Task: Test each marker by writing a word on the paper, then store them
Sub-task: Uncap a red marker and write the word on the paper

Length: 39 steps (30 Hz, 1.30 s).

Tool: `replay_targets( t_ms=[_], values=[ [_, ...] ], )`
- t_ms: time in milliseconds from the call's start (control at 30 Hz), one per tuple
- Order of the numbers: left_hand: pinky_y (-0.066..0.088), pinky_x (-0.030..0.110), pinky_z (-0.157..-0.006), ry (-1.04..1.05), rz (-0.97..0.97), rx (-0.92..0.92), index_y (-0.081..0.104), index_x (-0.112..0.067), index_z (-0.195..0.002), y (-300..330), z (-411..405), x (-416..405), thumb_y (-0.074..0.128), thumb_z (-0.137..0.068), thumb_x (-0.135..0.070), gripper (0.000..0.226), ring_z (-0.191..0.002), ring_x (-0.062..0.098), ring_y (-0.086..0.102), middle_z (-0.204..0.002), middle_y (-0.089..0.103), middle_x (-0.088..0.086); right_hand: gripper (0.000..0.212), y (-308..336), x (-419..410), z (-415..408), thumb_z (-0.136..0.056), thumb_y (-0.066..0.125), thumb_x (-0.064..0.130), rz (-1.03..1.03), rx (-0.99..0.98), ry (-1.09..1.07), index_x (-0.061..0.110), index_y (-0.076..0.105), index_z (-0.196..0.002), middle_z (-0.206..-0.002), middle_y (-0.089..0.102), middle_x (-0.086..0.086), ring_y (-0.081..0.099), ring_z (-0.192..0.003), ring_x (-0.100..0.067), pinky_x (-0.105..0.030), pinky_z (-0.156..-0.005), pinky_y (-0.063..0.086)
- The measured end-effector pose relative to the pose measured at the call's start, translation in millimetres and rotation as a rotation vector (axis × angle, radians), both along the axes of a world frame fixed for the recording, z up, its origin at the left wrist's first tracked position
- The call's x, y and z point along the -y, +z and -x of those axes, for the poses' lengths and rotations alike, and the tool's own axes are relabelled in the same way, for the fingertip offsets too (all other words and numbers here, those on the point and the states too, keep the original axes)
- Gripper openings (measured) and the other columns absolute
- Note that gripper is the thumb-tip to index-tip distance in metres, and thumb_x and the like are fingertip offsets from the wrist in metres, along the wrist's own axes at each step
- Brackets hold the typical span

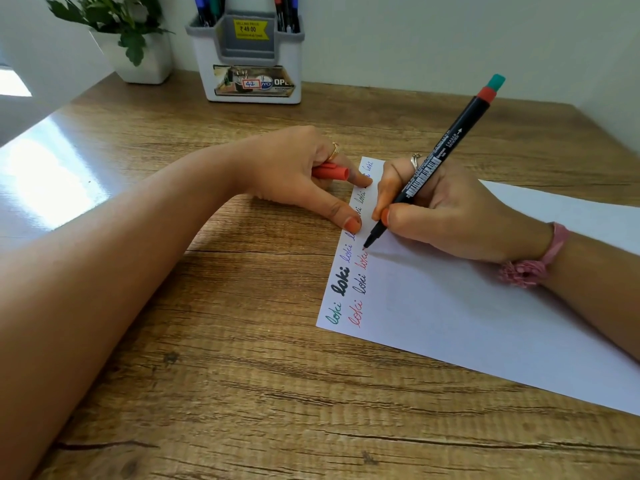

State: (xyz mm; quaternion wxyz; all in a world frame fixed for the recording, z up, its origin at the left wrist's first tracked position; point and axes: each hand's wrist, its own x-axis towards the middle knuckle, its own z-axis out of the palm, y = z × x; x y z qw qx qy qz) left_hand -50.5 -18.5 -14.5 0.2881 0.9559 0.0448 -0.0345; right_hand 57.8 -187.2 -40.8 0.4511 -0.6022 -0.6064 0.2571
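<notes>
A white sheet of paper point(467, 327) lies on the wooden desk, with the word "loki" written along its left edge several times in green, black, blue and red. My right hand point(450, 216) grips a black marker point(436, 161) with a red and teal end, its tip touching the paper just past a red "loki". My left hand point(294, 171) holds the red cap point(330, 172) in its curled fingers, while its thumb and a fingertip press on the paper's edge. A white and grey pen holder point(249, 64) with several markers stands at the back.
A small white pot with a green plant point(138, 46) stands left of the holder against the wall. The wooden desk point(242, 393) stretches toward me. Bright glare falls on its left side.
</notes>
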Motion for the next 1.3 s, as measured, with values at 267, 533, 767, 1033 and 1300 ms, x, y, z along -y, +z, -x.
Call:
replay_targets(
  t_ms=[267, 533, 767, 1033, 1300],
  values=[
    [0.028, 0.012, -0.043, -0.004, 0.009, 0.004, 0.058, -0.042, -0.107, -0.4, 0.3, -0.5, 0.068, -0.053, -0.059, 0.057, -0.041, 0.004, 0.038, -0.038, 0.038, -0.013, 0.007, -1.0, 0.1, 0.5, -0.068, 0.057, 0.022, 0.016, -0.024, 0.010, 0.015, 0.060, -0.070, -0.063, 0.054, 0.003, 0.049, -0.057, -0.009, -0.016, -0.052, 0.039],
    [0.028, 0.012, -0.044, -0.014, -0.003, 0.012, 0.058, -0.043, -0.106, -1.9, -1.1, -2.5, 0.068, -0.053, -0.060, 0.057, -0.042, 0.005, 0.039, -0.039, 0.037, -0.012, 0.011, 0.2, 0.4, 1.3, -0.067, 0.057, 0.020, 0.011, -0.002, 0.021, 0.010, 0.058, -0.069, -0.065, 0.051, -0.015, 0.047, -0.058, -0.014, -0.016, -0.052, 0.039],
    [0.025, 0.015, -0.044, -0.038, 0.014, 0.030, 0.057, -0.046, -0.105, -2.2, -0.4, -4.1, 0.069, -0.053, -0.060, 0.054, -0.043, 0.007, 0.035, -0.044, 0.034, -0.008, 0.013, 3.5, -2.8, 0.9, -0.073, 0.047, 0.002, -0.024, -0.384, -0.128, 0.012, 0.053, -0.067, -0.044, 0.043, 0.007, 0.034, -0.039, -0.007, -0.018, -0.038, 0.028],
    [0.026, 0.015, -0.046, -0.034, -0.033, 0.019, 0.058, -0.039, -0.119, -0.4, -1.5, -4.5, 0.069, -0.058, -0.057, 0.065, -0.044, 0.004, 0.037, -0.044, 0.036, -0.010, 0.026, 16.0, -2.3, -13.6, -0.076, 0.041, 0.015, -0.078, -0.521, -0.157, 0.018, 0.066, -0.068, -0.059, 0.054, 0.003, 0.047, -0.054, -0.009, -0.020, -0.047, 0.035],
    [0.028, 0.014, -0.047, -0.028, 0.019, 0.093, 0.062, -0.030, -0.099, -1.3, 2.7, -4.2, 0.067, -0.066, -0.054, 0.041, -0.045, 0.001, 0.038, -0.044, 0.042, -0.017, 0.007, 9.4, 1.3, -17.6, -0.072, 0.052, 0.013, -0.025, -0.561, -0.199, 0.015, 0.055, -0.078, -0.064, 0.065, -0.002, 0.055, -0.061, -0.012, -0.021, -0.052, 0.046]
  ],
)
